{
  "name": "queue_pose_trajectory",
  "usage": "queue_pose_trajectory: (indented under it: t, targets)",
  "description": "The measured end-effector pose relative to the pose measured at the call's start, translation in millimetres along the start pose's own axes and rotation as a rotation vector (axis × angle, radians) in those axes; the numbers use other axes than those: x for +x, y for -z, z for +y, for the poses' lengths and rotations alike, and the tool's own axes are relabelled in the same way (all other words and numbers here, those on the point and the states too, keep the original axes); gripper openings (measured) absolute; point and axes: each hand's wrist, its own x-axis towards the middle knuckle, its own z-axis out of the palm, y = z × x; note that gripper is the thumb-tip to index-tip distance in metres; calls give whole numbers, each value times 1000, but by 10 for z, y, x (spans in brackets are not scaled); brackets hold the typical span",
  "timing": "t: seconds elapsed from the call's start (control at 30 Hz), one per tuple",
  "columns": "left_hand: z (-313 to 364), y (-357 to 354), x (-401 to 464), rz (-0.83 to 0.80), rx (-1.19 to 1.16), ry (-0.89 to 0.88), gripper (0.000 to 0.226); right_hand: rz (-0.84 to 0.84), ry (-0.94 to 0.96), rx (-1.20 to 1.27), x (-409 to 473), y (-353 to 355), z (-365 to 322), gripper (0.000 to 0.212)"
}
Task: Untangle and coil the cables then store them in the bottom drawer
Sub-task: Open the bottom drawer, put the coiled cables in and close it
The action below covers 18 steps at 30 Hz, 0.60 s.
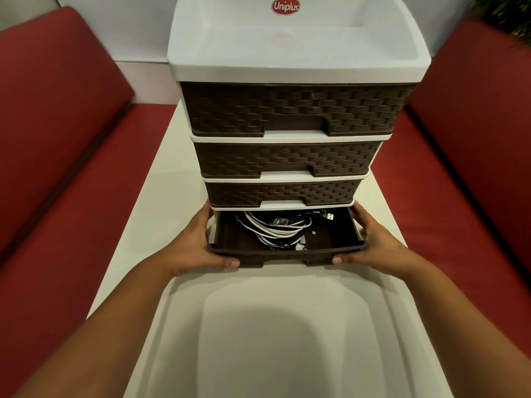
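You have both hands on the bottom drawer (287, 254) of the drawer unit (296, 67), and the drawer stands pulled partway out. Your left hand (198, 245) wraps the drawer's left front corner, thumb curled along the front face and fingers running up its side wall. Your right hand (376, 242) mirrors it on the right corner, thumb on the front edge, fingers along the outer wall. Both hands grip the drawer itself and hold no cable.

The cables (275, 228) lie inside the drawer, toward its middle and back. You can see white and black cords bunched together in loose loops, with a USB plug (330, 216) poking out toward the right rear. Whether each one is coiled separately cannot be told from here; the bundle looks gathered but not tightly wound, and some strands cross over each other.

So the storing step looks done: the cables are in the right compartment, and nothing lies out on the white table (161, 179). The three upper drawers (287, 159) are closed. What seems left is to push this drawer home until its front sits flush under the others. Watch that the raised plug near the back does not catch on the frame above as the drawer slides in.
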Motion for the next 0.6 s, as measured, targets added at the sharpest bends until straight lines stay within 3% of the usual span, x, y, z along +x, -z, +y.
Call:
queue_pose_trajectory:
  t: [0.27,0.43,0.53,0.6]
  targets:
    - [-71,11,122,135,-26,110,117,245,-87,102,105,-69,92,107]
    - [-21,-12,180,222,-50,135,102,275,-90,171,221,-62,81,92]
    - [-3,-33,197,287,-55,126,88,297,-77,179,268,-75,67,97]
    - [-1,-46,204,334,-53,122,79,310,-64,148,284,-101,30,84]
